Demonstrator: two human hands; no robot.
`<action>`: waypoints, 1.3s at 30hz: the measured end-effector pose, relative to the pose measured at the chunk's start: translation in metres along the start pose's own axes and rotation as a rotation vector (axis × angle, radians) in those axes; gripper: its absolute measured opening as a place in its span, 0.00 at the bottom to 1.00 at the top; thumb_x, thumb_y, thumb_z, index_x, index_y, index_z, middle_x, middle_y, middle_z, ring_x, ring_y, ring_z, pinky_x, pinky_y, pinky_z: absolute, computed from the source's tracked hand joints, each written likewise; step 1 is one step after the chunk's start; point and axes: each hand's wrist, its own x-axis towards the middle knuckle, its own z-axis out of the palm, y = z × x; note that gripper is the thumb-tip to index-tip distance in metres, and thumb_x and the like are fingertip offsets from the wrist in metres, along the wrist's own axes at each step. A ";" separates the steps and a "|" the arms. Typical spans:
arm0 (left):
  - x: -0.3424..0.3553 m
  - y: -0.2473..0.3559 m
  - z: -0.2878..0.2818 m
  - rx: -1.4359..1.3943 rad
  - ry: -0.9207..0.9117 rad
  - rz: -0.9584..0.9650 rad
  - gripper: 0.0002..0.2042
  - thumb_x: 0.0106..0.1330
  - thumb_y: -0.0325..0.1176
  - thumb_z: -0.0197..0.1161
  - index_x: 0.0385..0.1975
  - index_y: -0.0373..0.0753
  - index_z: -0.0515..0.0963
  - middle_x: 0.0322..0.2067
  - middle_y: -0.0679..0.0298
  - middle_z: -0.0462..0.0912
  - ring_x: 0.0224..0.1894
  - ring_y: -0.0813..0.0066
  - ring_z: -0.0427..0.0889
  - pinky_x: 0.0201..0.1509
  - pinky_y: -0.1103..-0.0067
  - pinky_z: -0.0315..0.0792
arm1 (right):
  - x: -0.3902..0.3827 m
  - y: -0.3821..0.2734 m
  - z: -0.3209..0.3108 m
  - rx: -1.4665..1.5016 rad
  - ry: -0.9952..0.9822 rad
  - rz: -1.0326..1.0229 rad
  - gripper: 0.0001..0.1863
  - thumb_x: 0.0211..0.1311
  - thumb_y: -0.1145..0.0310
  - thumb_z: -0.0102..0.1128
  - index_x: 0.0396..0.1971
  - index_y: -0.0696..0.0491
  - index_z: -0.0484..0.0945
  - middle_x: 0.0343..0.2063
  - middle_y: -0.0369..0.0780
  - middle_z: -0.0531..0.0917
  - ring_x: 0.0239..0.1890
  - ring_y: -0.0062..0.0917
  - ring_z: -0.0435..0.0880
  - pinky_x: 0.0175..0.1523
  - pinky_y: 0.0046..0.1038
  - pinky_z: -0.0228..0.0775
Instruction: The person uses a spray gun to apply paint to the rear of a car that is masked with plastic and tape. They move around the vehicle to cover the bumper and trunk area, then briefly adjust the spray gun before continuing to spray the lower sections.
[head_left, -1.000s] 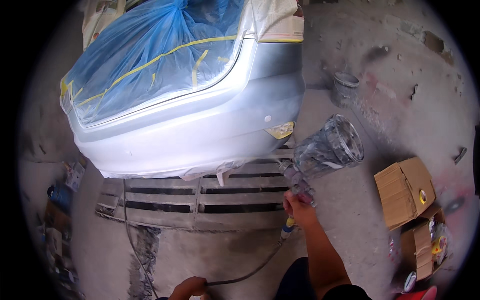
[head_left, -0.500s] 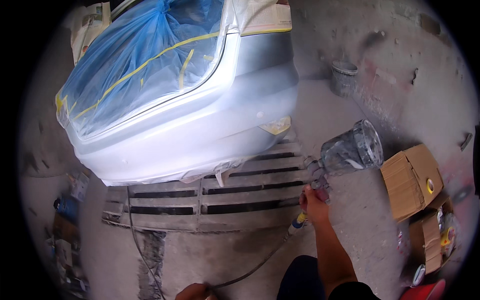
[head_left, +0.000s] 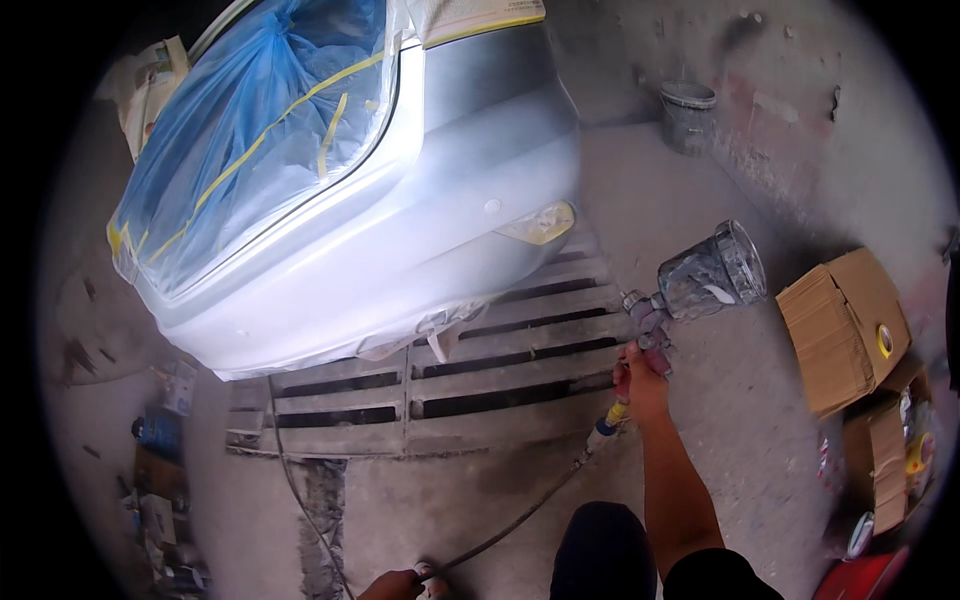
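My right hand (head_left: pixel 645 378) grips a paint-spattered spray gun (head_left: pixel 652 328) with a large cup (head_left: pixel 705 275); the gun points leftward at the lower corner of a silver-grey rear bumper (head_left: pixel 340 280). Above the bumper, blue plastic sheeting (head_left: pixel 240 150) with yellow tape covers the car. A masked patch (head_left: pixel 535 223) sits near the bumper's corner, left of and above the gun. My left hand (head_left: pixel 390 585), at the bottom edge, is closed on the dark air hose (head_left: pixel 510 525) that runs up to the gun's coupling (head_left: pixel 607 423).
A floor grate (head_left: pixel 405 405) lies under the bumper, crossed by another cable (head_left: pixel 285 475). A grey bucket (head_left: pixel 685 130) stands by the wall (head_left: pixel 800 140). Cardboard boxes (head_left: pixel 845 330) with tape rolls and a red object (head_left: pixel 860 575) lie at right; assorted containers (head_left: pixel 160 435) at left.
My right hand and the spray gun have moved right and up, away from the bumper's middle. The view has shifted, so the car's upper part sits further left.
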 end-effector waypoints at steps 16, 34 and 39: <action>-0.002 0.000 -0.088 0.154 0.007 -0.006 0.16 0.57 0.43 0.56 0.36 0.37 0.78 0.34 0.50 0.80 0.40 0.51 0.78 0.44 0.66 0.71 | 0.004 0.003 0.001 0.010 -0.272 0.136 0.14 0.60 0.55 0.57 0.31 0.53 0.75 0.21 0.35 0.77 0.18 0.18 0.73 0.21 0.20 0.64; 0.050 0.007 -0.117 0.071 -0.056 0.023 0.16 0.54 0.44 0.61 0.34 0.37 0.78 0.30 0.53 0.81 0.35 0.58 0.80 0.40 0.69 0.72 | -0.018 0.050 0.000 -0.270 -0.577 0.216 0.14 0.59 0.52 0.56 0.30 0.48 0.74 0.18 0.32 0.76 0.17 0.15 0.72 0.22 0.17 0.60; 0.053 0.006 -0.117 0.052 -0.028 0.006 0.16 0.55 0.43 0.61 0.34 0.36 0.78 0.30 0.52 0.81 0.35 0.59 0.80 0.41 0.70 0.72 | 0.011 0.062 -0.005 -0.100 -0.397 0.181 0.16 0.59 0.51 0.56 0.30 0.49 0.74 0.18 0.32 0.76 0.18 0.14 0.72 0.22 0.18 0.60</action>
